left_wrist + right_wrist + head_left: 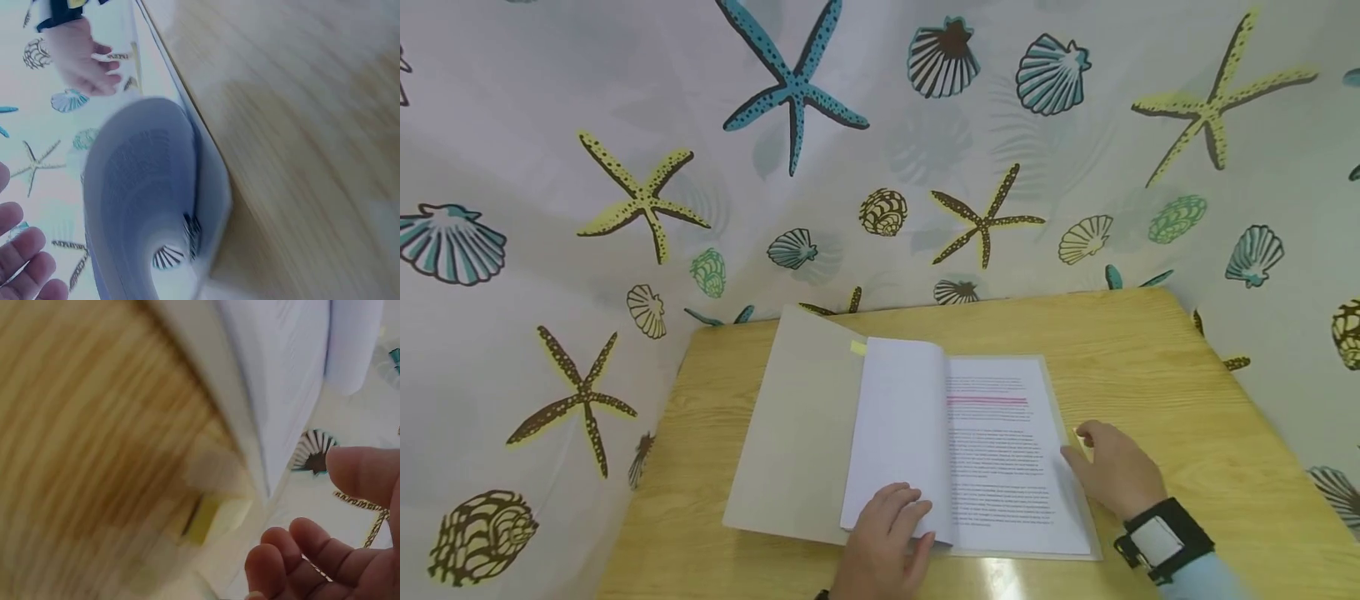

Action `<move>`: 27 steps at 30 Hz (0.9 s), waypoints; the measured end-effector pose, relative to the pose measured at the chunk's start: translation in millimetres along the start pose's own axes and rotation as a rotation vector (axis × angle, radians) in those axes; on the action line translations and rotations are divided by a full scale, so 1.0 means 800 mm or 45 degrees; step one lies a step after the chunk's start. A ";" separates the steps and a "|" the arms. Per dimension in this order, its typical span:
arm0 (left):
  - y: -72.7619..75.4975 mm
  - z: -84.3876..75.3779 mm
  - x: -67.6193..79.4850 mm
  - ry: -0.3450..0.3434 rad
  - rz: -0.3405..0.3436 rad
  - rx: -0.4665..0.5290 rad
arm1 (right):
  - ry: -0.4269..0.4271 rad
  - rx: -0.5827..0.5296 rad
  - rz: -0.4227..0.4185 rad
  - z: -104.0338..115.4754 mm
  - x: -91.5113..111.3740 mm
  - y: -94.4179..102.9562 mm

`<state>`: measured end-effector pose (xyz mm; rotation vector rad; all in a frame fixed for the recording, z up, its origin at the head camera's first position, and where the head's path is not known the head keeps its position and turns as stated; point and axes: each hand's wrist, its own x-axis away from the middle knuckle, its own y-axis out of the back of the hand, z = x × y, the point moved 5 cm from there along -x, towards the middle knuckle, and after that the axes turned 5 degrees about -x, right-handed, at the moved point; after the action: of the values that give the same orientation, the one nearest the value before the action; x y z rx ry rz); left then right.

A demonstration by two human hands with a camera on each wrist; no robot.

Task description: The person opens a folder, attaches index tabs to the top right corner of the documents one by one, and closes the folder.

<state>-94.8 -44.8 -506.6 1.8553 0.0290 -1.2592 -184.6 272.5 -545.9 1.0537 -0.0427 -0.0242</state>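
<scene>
A cream folder (797, 433) lies spread on the wooden table. Inside is a stack of white sheets, with a blank page (898, 425) turned over to the left and a printed page (1000, 450) on the right. A pink highlighted band crosses the printed text. My left hand (886, 537) rests its fingers on the lower part of the turned page. Beside the folder's right edge is my right hand (1116, 471), thumb and index finger apart. A small pale bit shows by its index fingertip; whether the hand holds it is unclear.
A yellow tab (857, 347) sticks out at the top of the turned page. In the right wrist view a blurred yellow and white piece (219, 519) appears near the sheets. Cloth printed with starfish and shells (842, 179) surrounds the wooden table (1157, 367).
</scene>
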 end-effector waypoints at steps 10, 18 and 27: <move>-0.024 -0.020 -0.007 -0.132 0.062 0.066 | -0.085 0.126 0.109 -0.056 -0.002 0.003; -0.030 -0.027 -0.015 -0.152 0.154 0.051 | -0.089 0.017 0.129 -0.051 -0.012 -0.001; -0.022 -0.016 -0.063 0.015 0.435 0.052 | 0.481 -0.276 0.168 0.072 0.009 0.001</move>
<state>-118.0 -4.1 -477.5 1.8094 -0.2971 -1.0164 -180.1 222.8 -516.8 0.8230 0.2287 0.2838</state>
